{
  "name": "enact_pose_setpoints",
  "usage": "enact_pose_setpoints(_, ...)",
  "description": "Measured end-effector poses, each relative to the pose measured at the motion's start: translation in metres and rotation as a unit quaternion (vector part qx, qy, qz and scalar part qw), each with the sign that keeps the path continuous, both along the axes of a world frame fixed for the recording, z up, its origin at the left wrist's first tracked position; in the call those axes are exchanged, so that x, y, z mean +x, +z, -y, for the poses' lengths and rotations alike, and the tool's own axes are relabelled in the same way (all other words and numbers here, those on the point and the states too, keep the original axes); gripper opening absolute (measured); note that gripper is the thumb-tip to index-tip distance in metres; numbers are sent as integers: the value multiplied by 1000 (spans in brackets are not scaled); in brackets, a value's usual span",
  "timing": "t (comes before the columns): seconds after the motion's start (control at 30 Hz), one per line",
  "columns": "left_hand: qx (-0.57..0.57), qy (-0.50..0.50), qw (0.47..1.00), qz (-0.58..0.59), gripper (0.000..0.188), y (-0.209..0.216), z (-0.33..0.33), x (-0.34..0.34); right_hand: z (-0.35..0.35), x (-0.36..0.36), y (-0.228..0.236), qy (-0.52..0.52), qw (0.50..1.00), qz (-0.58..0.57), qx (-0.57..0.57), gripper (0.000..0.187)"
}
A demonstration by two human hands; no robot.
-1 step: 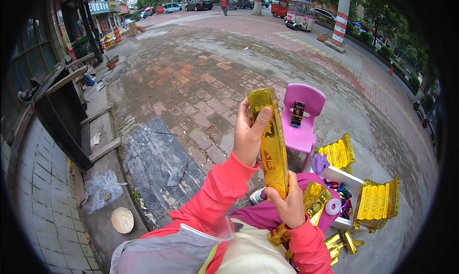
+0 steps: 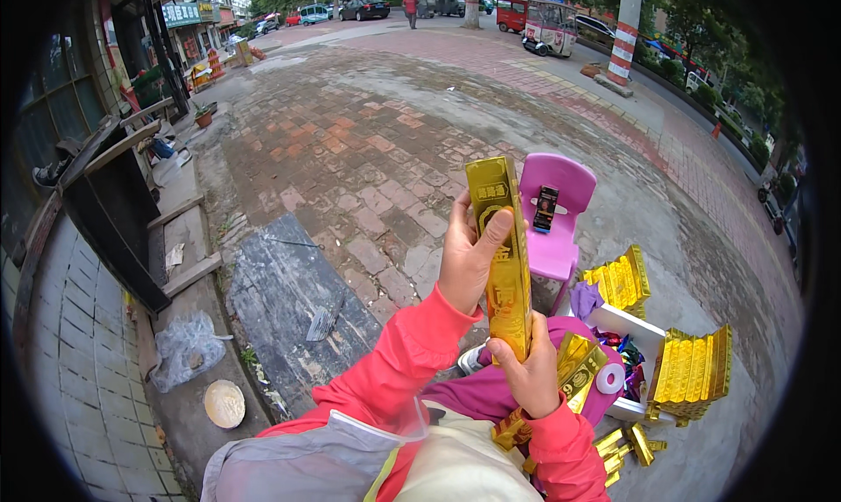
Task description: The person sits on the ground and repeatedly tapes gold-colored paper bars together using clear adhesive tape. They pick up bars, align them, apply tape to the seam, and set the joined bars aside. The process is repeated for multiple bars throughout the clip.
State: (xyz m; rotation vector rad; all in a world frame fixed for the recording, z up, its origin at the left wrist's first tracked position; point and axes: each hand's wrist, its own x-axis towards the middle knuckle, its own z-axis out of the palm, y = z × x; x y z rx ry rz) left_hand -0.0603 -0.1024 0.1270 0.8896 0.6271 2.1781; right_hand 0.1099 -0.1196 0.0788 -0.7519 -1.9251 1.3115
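Upright in front of me stands a long, shiny gold foil box (image 2: 508, 283), held between both hands. My left hand (image 2: 462, 261) wraps its upper half, thumb across the front. Around the lower end, my right hand (image 2: 532, 375) is closed, its thumb on the face. Other gold boxes (image 2: 580, 371) lie over my lap by the right wrist, with a white tape roll (image 2: 611, 378) beside them. Right of my knee, a white container (image 2: 644, 331) holds crumpled coloured foil. Neat stacks of gold boxes (image 2: 692, 366) flank it, and loose gold pieces (image 2: 620, 449) are on the ground.
A pink plastic chair (image 2: 565, 182) with a phone (image 2: 545, 208) on it stands ahead. At left are a dark board (image 2: 293, 283), a bowl of pale paste (image 2: 225, 404), a clear plastic bag (image 2: 188, 351) and a black slanted panel (image 2: 109, 208). Parked vehicles and a distant person are farther off.
The gold box and my left hand have shifted slightly right, and the box has turned a little so its face shows more squarely. Both hands keep their hold.
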Motion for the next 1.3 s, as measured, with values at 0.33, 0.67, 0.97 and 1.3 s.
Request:
enact_pose_setpoints(0.33,-111,-222,947,-205,53,-69,18,19,-13,12,4,-98,991,-78,37,38)
enact_pose_setpoints(0.67,-71,66,991,-94,43,-33,13,-32,6,27,15,-50,995,54,68,42)
enact_pose_setpoints(0.97,-19,43,985,-167,33,-3,17,-53,7,35,2,6,998,56,1,40)
enact_pose_setpoints(1.3,-39,86,965,-244,26,-6,16,-51,20,38,-18,74,992,85,-63,40)
